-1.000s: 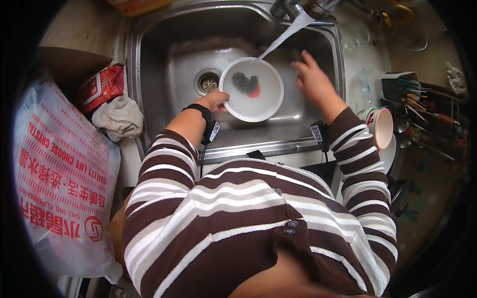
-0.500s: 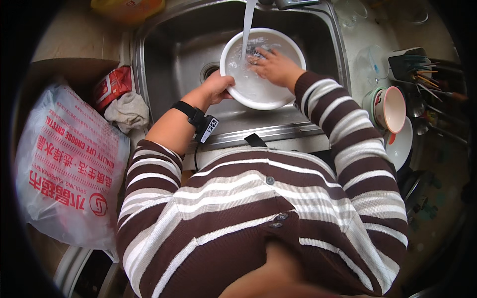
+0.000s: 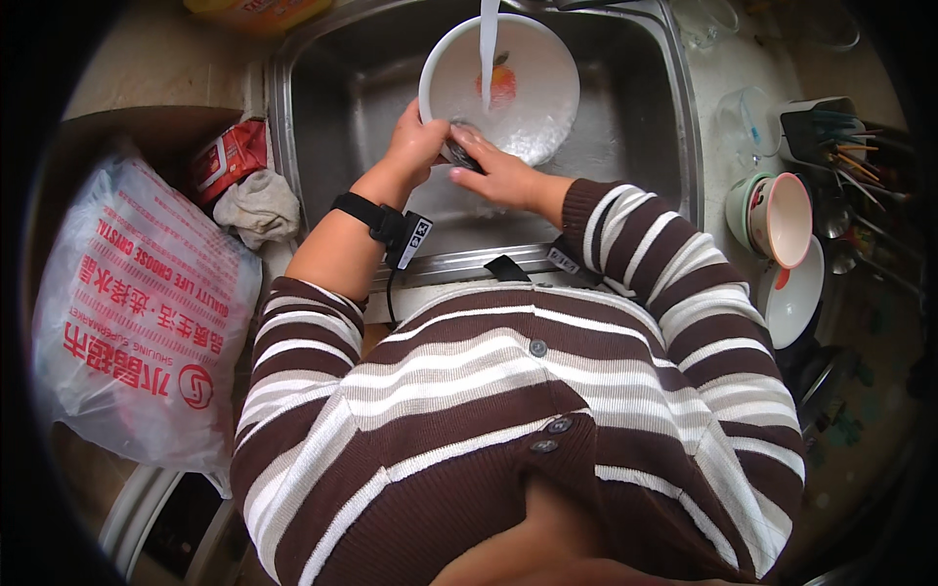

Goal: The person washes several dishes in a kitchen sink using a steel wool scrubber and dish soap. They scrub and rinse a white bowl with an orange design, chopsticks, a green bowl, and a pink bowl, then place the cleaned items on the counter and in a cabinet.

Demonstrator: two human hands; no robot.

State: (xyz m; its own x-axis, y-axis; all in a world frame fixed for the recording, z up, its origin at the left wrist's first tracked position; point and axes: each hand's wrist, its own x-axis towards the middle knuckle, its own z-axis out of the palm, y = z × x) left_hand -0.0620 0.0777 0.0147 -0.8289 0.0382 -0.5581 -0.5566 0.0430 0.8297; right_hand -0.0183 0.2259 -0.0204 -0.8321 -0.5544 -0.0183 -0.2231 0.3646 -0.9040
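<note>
A white bowl [image 3: 552, 107] with an orange-red fruit picture inside is tilted over the sink, under a running stream of water [image 3: 488, 49]. My left hand [image 3: 415, 145] grips its near left rim. Beside it, my right hand [image 3: 498, 174] is closed at the near rim, fingers over the edge and thumb below. A small dark, shiny patch shows between that thumb and the fingers; what it is I cannot make out. Both hands are close together, and the fingertips are partly hidden.
The steel sink [image 3: 337, 176] surrounds the bowl. On the right counter are stacked bowls [image 3: 782, 220], a white dish [image 3: 793, 303], a clear glass [image 3: 743, 122] and a utensil holder [image 3: 806, 127]. A cloth [image 3: 259, 208], red packet [image 3: 225, 161] and plastic bag [image 3: 147, 322] lie left.
The water that was in the bowl is mostly gone, and the fruit picture shows. The bowl has moved away from me and tilted. My right hand has shifted from inside the bowl to its near rim.
</note>
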